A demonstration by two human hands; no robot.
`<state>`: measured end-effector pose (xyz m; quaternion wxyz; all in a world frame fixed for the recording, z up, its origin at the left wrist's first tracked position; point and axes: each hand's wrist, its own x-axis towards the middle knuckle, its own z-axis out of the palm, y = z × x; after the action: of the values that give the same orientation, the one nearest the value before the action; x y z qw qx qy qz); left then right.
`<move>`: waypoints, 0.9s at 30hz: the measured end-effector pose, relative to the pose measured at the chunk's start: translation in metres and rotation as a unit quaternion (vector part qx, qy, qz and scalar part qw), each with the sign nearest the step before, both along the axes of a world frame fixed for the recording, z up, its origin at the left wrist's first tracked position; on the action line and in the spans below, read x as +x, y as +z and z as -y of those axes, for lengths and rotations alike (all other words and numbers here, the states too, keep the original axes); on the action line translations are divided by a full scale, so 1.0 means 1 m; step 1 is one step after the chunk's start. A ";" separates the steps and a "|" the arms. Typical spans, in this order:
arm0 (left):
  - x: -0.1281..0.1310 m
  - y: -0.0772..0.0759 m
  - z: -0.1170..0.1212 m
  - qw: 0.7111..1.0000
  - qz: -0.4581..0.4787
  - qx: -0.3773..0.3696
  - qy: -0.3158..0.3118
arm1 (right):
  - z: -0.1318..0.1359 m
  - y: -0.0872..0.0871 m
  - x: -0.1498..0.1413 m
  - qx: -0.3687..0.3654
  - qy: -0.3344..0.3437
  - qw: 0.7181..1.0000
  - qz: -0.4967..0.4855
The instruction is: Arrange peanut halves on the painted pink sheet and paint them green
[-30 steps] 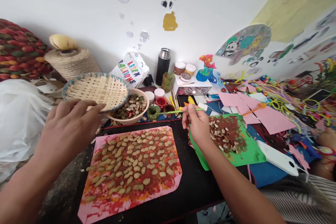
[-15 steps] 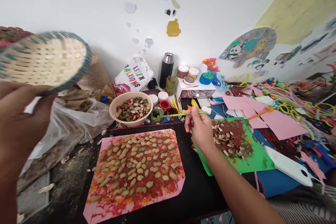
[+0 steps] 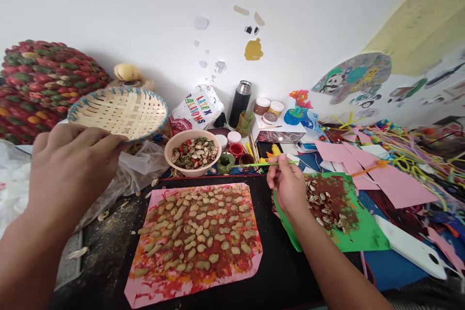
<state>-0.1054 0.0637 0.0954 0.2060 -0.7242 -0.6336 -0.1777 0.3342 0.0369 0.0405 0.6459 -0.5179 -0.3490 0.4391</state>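
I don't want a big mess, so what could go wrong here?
The right hand holds a thin green brush close to the open green paint jar; a bump might tip it over.

The left hand grips the woven basket only by its near edge, so it could slip.

Peanuts cover the pink paper; if any are loose, tugging the paper might make them roll.
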 end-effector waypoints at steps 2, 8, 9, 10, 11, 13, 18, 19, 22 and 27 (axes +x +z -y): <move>0.004 0.001 -0.002 1.000 -0.018 -0.018 -0.015 | -0.001 -0.002 0.001 0.005 0.000 1.000 -0.001; 0.022 -0.007 0.000 0.997 -0.026 -0.034 -0.063 | -0.004 -0.004 0.002 0.014 0.001 1.000 -0.025; 0.026 -0.009 0.000 0.997 -0.023 -0.033 -0.067 | -0.004 -0.003 0.002 0.014 0.002 0.999 -0.032; 0.029 -0.012 0.001 0.997 -0.017 -0.033 -0.072 | -0.005 -0.002 0.002 0.014 0.006 0.999 -0.037; 0.031 -0.014 0.001 0.997 -0.007 -0.030 -0.076 | -0.006 -0.001 0.002 0.015 0.004 0.999 -0.041; 0.033 -0.020 0.000 0.996 0.022 -0.024 -0.078 | -0.008 0.002 0.003 0.019 -0.008 0.999 -0.050; 0.027 -0.033 -0.005 0.994 0.058 -0.027 -0.092 | -0.009 0.004 0.004 0.018 -0.016 0.998 -0.059; 0.026 -0.035 -0.005 0.993 0.053 -0.029 -0.099 | -0.009 0.004 0.004 0.016 -0.016 0.998 -0.057; 0.022 -0.039 -0.005 0.990 0.039 -0.038 -0.127 | -0.007 0.001 0.003 0.012 -0.026 0.998 -0.052; 0.007 -0.053 -0.003 0.985 0.056 -0.035 -0.161 | -0.007 -0.001 0.002 0.013 -0.017 0.999 -0.040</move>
<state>-0.0986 0.0669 0.0426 0.1134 -0.8122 -0.5253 -0.2269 0.3358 0.0441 0.0395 0.6728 -0.4977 -0.3200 0.4440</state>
